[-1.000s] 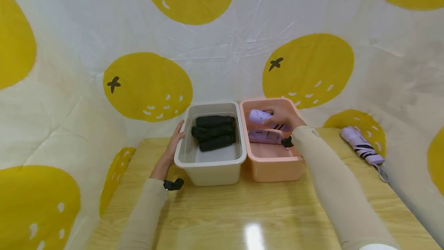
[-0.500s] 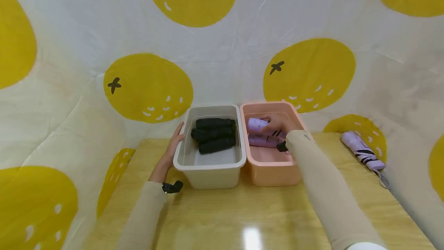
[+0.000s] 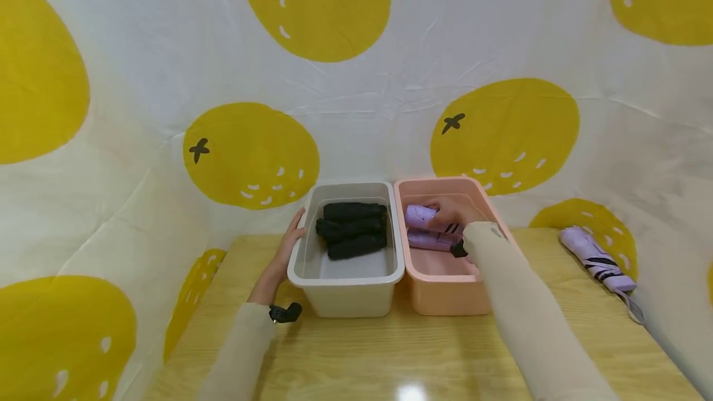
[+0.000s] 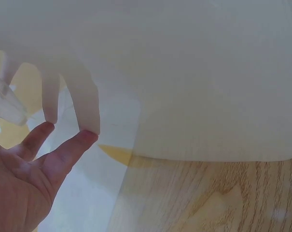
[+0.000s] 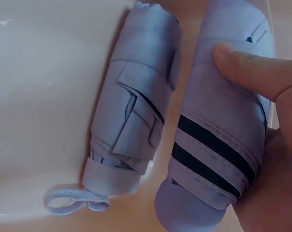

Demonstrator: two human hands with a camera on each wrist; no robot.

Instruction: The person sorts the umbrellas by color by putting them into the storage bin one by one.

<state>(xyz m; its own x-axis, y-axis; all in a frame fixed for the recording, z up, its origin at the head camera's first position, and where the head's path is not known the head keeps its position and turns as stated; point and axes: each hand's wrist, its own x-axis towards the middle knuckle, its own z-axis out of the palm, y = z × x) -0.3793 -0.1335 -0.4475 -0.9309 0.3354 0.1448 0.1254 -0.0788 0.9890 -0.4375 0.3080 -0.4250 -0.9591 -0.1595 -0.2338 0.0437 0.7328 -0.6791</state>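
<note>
My right hand [image 3: 452, 210] is inside the pink bin [image 3: 448, 299], gripping a lilac folding umbrella [image 5: 218, 96] with two black stripes, thumb across its top. Beside it on the bin floor lies a second lilac folding umbrella [image 5: 131, 101] with a wrist loop. My left hand [image 3: 286, 250] rests against the left wall of the off-white bin [image 3: 348, 302]; in the left wrist view its extended fingertips touch the smooth wall, which mirrors them. Several black folded bundles [image 3: 356, 246], apparently folding umbrellas, lie side by side in the off-white bin.
A third lilac folding umbrella [image 3: 598, 260] with black stripes lies on the wooden table [image 3: 345, 357] at the right edge, near the cloth. Both bins stand side by side before a white cloth backdrop [image 3: 356, 141] printed with yellow fruit.
My right hand has lowered the umbrella toward the one lying in the pink bin, narrowing the gap between them. The left hand stays on the off-white bin. The head view has tilted slightly upward.
</note>
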